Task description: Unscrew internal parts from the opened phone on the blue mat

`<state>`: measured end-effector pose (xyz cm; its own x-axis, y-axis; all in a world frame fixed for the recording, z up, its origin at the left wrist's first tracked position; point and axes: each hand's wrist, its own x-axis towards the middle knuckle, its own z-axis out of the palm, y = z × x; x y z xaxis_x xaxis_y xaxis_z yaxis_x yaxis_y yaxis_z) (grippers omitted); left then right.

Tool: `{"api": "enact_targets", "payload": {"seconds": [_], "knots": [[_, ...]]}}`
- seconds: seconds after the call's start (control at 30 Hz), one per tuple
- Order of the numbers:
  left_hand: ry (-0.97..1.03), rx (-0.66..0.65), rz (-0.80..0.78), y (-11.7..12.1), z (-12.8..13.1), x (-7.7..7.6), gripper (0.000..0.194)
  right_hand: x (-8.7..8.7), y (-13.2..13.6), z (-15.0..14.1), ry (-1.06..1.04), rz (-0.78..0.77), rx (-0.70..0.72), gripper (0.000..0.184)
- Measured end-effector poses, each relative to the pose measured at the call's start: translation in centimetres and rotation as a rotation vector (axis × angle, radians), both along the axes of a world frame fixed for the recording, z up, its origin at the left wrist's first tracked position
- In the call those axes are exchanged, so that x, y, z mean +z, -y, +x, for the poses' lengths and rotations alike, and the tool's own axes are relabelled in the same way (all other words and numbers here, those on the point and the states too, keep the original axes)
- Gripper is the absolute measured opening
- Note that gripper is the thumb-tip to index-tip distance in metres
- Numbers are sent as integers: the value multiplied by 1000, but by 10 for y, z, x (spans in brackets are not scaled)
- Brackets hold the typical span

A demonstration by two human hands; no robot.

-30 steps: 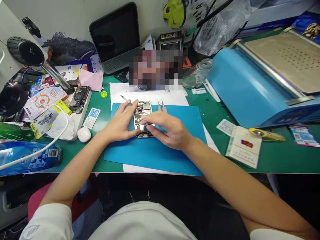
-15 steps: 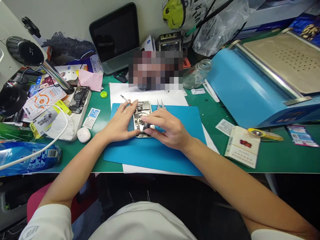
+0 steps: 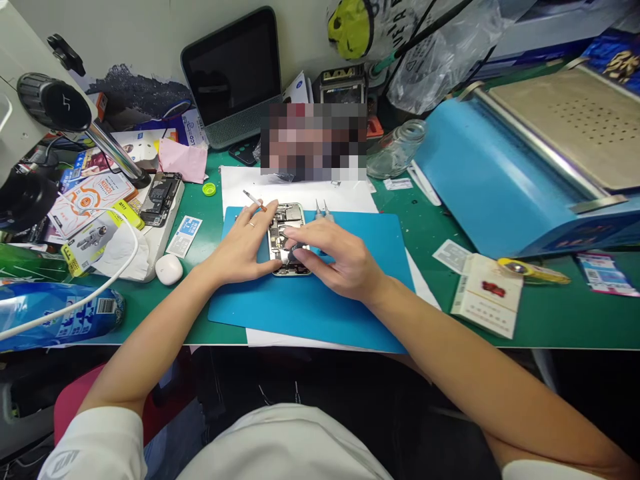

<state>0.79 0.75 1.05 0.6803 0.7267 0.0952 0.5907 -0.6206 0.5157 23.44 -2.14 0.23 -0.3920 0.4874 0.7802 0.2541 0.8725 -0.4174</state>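
An opened phone (image 3: 287, 217) with its inner parts bare lies on the blue mat (image 3: 280, 307). My left hand (image 3: 245, 243) braces its left edge, index finger near the top and thumb near the bottom. Between the fingers of that hand sits a cigarette (image 3: 253, 199). My right hand (image 3: 340, 257) is closed in a pinch around a small dark screwdriver (image 3: 297, 251), tilted over the lower part of the phone. Whether its tip touches a screw is too small to tell. Just beyond my right hand lie tweezers (image 3: 321, 209), their points facing away and their rear ends hidden.
At left, a microscope stand (image 3: 107, 147) rises above boxes and another opened phone (image 3: 161, 199). A white earbud case (image 3: 169, 269) lies nearer. A glass jar (image 3: 397, 150), a big blue machine (image 3: 465, 173), a cigarette pack (image 3: 487, 293) and a yellow cutter (image 3: 535, 271) stand or lie at right.
Both hands stay in place at the phone. The screwdriver's angle between my right fingertips shifts slightly. The whole view moves a little with my head.
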Motion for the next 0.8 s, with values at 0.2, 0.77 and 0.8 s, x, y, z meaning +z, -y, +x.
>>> {"api": "enact_targets", "payload": {"seconds": [0.2, 0.77, 0.8], "knots": [[-1, 0, 5, 0, 0, -1, 102, -1, 0, 1, 6, -17, -30, 48], [6, -3, 3, -1, 0, -1, 102, -3, 0, 0, -12, -13, -21, 45], [5, -1, 2, -1, 0, -1, 102, -2, 0, 0, -12, -21, -21, 46]]}}
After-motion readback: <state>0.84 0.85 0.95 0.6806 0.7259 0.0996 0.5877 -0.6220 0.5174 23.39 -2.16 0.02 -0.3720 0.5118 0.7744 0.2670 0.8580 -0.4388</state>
